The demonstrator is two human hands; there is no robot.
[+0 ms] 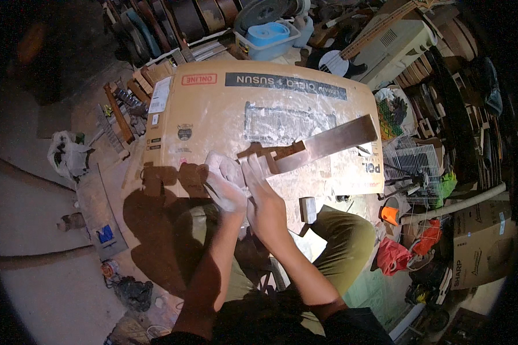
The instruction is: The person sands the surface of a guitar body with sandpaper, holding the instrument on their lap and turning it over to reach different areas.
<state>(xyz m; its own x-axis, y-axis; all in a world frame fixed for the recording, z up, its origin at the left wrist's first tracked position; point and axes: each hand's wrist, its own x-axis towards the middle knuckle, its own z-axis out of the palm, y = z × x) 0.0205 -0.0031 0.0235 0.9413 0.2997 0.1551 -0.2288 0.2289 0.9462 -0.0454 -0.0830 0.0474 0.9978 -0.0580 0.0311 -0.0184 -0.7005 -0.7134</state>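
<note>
We see a long flat piece of dark brown wood lying slantwise across a large flattened cardboard box, which serves as the work surface over the person's lap. The wood is a broad, straight strip, smooth with a slight sheen along its wide upper right part, and it narrows into a notched, stepped end toward the lower left, just in front of the fingers. There is one such piece. The cardboard is dusted with pale powder, thickest around a grey rectangular patch in its middle. Two hands are in view. The left hand is coated in the same pale dust and rests on the cardboard with its fingers curled loosely; we cannot tell whether it grips anything. The right hand lies alongside it with fingers stretched out flat, their tips touching the narrow end of the wood, pressing rather than clasping. One small grey block sits near the cardboard's lower edge, just right of the right hand. Beyond the box stand one blue plastic basin and one black-and-white guitar.
</note>
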